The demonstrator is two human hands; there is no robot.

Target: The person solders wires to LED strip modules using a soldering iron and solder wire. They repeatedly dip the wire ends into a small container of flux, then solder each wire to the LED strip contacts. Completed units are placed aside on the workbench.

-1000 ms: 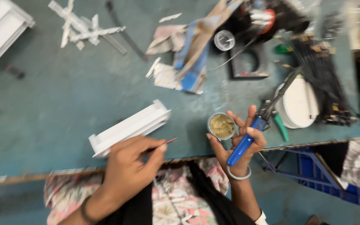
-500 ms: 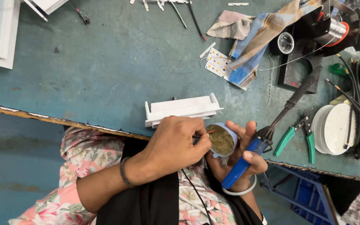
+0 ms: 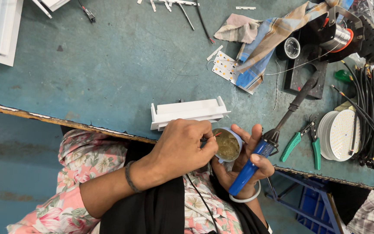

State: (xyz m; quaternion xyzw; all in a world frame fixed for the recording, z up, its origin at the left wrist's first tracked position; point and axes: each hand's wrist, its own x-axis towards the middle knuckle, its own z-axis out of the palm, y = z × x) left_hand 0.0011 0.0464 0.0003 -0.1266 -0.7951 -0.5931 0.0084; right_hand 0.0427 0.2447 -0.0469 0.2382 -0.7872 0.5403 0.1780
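The left hand (image 3: pixel 182 145) is pinching a thin, limp red-tipped wire (image 3: pixel 213 136) near its end, dipping it into the small, light flux tin (image 3: pixel 227 144) that the right hand (image 3: pixel 243 160) is gripping alongside a blue soldering iron (image 3: pixel 260 151) below the surface (image 3: pixel 109 78) edge.

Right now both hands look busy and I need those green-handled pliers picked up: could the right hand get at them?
Probably not freely: the right hand is gripping a blue-handled soldering iron and a small tin. The green-handled pliers lie uncovered on the table nearby.
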